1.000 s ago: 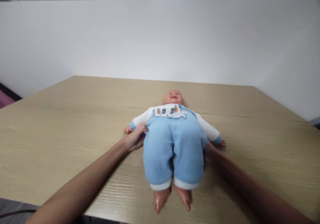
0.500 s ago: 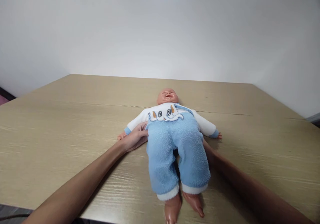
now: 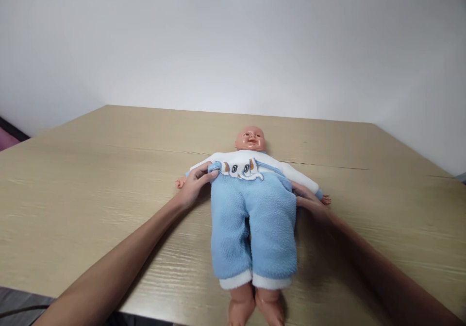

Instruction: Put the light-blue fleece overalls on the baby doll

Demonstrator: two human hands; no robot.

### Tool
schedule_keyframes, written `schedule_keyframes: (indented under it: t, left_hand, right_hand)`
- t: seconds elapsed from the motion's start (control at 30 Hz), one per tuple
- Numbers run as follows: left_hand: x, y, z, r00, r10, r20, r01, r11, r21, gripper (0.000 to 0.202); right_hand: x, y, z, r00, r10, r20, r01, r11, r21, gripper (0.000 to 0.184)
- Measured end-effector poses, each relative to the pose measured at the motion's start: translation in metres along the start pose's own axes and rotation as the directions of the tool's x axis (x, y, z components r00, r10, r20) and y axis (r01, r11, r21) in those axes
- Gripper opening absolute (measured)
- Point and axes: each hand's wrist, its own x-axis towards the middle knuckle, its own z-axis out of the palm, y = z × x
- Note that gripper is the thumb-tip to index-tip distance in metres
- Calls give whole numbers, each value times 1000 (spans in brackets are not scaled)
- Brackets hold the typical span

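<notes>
A baby doll lies on its back on the wooden table, feet toward me. It wears a white top with an elephant patch and light blue fleece pants with white cuffs. My left hand pinches the upper left edge of the pants beside the doll's arm. My right hand is closed on the pants' right side at the waist, its fingers partly hidden behind the fabric. The doll's bare feet reach the table's front edge.
A white partition wall stands behind the table. A seam runs across the tabletop behind the doll. The table's front edge lies close to me, under my forearms.
Both hands have slid up the doll's sides, drawing the pants' waist higher onto the white top. The legs now lie straight and together; the right hand has come into view.
</notes>
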Motion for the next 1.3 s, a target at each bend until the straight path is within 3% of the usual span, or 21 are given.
schedule_keyframes:
  t: [0.17, 0.3, 0.4, 0.5, 0.57, 0.7, 0.83, 0.97, 1.13, 1.23, 1.3]
  left_hand:
    - [0, 8, 14, 995, 101, 20, -103, 983, 153, 30]
    - [11, 14, 28, 988, 144, 48, -151, 967, 205, 37]
    - [22, 19, 32, 992, 124, 28, -127, 962, 241, 43]
    - [30, 20, 32, 997, 76, 2, -74, 970, 229, 46]
    - [31, 18, 30, 998, 69, 11, -70, 961, 266, 45]
    - [23, 11, 17, 992, 77, 98, -111, 903, 416, 42]
    - [14, 7, 1, 981, 77, 177, -161, 833, 530, 39]
    - [12, 6, -6, 981, 63, 184, -156, 818, 554, 36]
    - [14, 3, 0, 986, 73, 152, -135, 882, 451, 37]
    - [14, 3, 1, 987, 74, 139, -129, 887, 444, 37]
    - [14, 5, -2, 987, 57, 149, -123, 866, 484, 36]
  right_hand:
    - [1, 0, 13, 985, -7, -172, 42, 979, 201, 42]
    - [23, -7, 22, 955, -88, -283, 118, 989, 90, 25]
    - [45, -12, 21, 944, -99, -316, 126, 990, 66, 31]
    - [60, -8, 18, 960, -18, -280, 47, 994, 99, 38]
    - [62, -1, 15, 968, -7, -252, 6, 1000, -3, 42]
    - [48, 12, 9, 981, -59, -186, 12, 969, -245, 48]
    - [31, 15, 4, 996, -60, -62, 43, 969, -242, 50]
    - [26, 17, 2, 996, 15, -84, -28, 988, -153, 53]
    - [27, 22, 7, 978, 101, -182, -106, 994, -18, 59]
    - [26, 22, 2, 976, 80, -202, -105, 988, -117, 54]
    - [24, 19, -7, 994, 28, -108, -56, 961, -272, 45]
